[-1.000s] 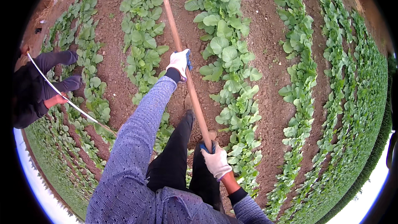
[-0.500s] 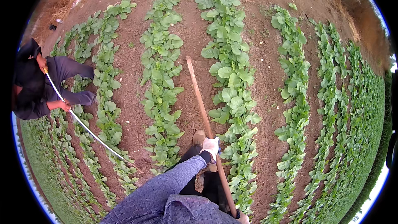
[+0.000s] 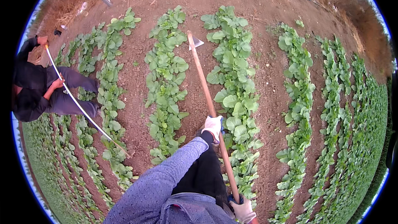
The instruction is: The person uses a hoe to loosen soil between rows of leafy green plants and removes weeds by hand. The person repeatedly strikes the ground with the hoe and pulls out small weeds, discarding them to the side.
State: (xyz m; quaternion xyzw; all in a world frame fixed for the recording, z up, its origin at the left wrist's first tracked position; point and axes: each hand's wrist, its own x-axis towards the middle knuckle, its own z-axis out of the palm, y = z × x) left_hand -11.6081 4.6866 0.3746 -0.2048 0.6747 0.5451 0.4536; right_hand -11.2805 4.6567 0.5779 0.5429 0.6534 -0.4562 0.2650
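While the view was tilted up since the earlier frame, more of the far bed showed.
Left hand (image 3: 214, 126): gloved, wrapped around the hoe (image 3: 206, 87) handle, as before.
Right hand (image 3: 243, 212): gloved, gripping the handle's near end at the lower edge.
Hoe: blade now on soil between two plant rows (image 3: 166, 79), farther out than earlier.
Other person (image 3: 37, 87): at left, holding a pale pole (image 3: 78, 105).

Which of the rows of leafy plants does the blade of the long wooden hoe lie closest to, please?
The hoe blade lies beside the broad-leaved row just right of the handle, the one running past the gloved left hand. The row left of the furrow is farther off.
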